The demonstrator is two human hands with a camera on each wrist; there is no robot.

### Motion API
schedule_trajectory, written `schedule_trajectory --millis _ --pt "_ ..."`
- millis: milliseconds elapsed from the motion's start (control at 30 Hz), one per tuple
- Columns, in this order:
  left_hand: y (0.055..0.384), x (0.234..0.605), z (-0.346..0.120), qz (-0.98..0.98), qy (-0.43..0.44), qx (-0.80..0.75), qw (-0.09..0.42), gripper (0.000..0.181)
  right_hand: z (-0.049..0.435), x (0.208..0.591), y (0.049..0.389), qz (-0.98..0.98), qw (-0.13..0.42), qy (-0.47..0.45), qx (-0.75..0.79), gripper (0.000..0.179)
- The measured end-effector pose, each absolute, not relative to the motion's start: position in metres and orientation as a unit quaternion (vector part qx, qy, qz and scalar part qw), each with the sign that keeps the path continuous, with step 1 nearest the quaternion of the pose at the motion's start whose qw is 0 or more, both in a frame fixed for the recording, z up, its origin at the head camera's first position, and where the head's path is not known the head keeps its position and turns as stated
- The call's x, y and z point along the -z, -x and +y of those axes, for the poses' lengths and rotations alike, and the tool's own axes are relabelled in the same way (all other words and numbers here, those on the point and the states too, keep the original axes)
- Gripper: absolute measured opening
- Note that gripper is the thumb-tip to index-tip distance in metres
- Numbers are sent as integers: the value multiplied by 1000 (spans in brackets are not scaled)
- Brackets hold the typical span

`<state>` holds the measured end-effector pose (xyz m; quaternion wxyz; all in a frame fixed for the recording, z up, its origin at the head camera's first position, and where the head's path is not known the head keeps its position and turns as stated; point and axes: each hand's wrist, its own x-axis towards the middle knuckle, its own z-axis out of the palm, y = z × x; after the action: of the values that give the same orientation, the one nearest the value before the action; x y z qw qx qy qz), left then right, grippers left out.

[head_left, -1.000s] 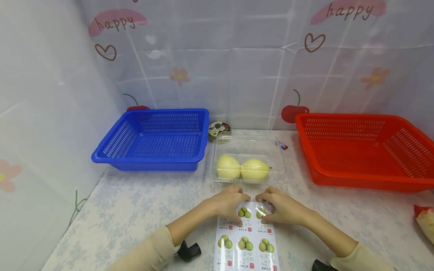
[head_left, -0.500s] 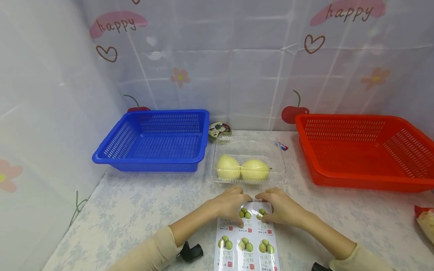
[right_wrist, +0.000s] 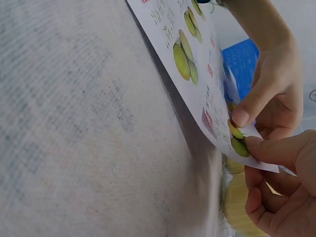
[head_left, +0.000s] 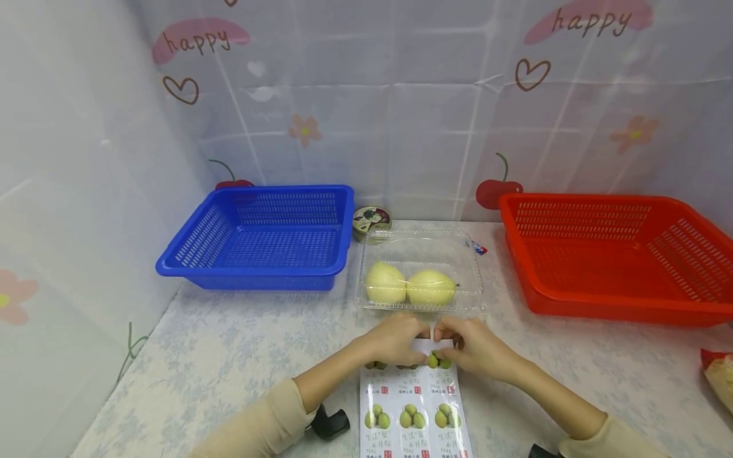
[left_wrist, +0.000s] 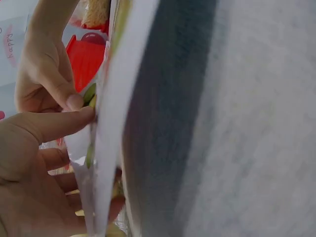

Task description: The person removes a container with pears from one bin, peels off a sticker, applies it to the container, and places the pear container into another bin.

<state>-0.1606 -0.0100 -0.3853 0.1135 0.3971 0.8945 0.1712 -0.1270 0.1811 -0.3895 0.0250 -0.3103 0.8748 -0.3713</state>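
A glossy white sheet of stickers (head_left: pixel 409 397), printed with green pears and writing, lies in front of me. Its far edge is lifted and bent up off the table, as the right wrist view shows on the sheet (right_wrist: pixel 197 94). My left hand (head_left: pixel 395 340) pinches that edge, thumb on the printed face and fingers behind. Close beside it, my right hand (head_left: pixel 478 346) pinches the same edge near the right corner, its thumb over a pear picture. In the left wrist view the thumbs of the left hand (left_wrist: pixel 34 158) and right hand (left_wrist: pixel 47 74) nearly meet.
Behind the hands stands a clear plastic box (head_left: pixel 424 248) with two pale yellow-green fruits (head_left: pixel 431 287). A blue basket (head_left: pixel 258 280) is at back left, a red basket (head_left: pixel 624 312) at right. A round tin (head_left: pixel 371 219), a small wrapper (head_left: pixel 478 247) and a packet (head_left: pixel 720 375) lie around.
The hands have drawn closer together and now pinch the sheet's far edge. That end of the sheet has come up and bent, and its printed rows have shifted slightly.
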Motion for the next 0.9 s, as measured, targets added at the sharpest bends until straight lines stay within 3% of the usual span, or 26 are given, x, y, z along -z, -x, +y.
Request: schedule_trajectory --millis 300,567,900 --pt "166 384 -19 843 -364 -351 185 2 180 391 126 866 -45 328 375 21" --pt "166 376 -32 807 -354 -419 219 7 182 393 121 845 -100 348 394 28" --pt "162 369 -35 803 -345 -433 221 16 179 393 118 837 -115 351 404 24"
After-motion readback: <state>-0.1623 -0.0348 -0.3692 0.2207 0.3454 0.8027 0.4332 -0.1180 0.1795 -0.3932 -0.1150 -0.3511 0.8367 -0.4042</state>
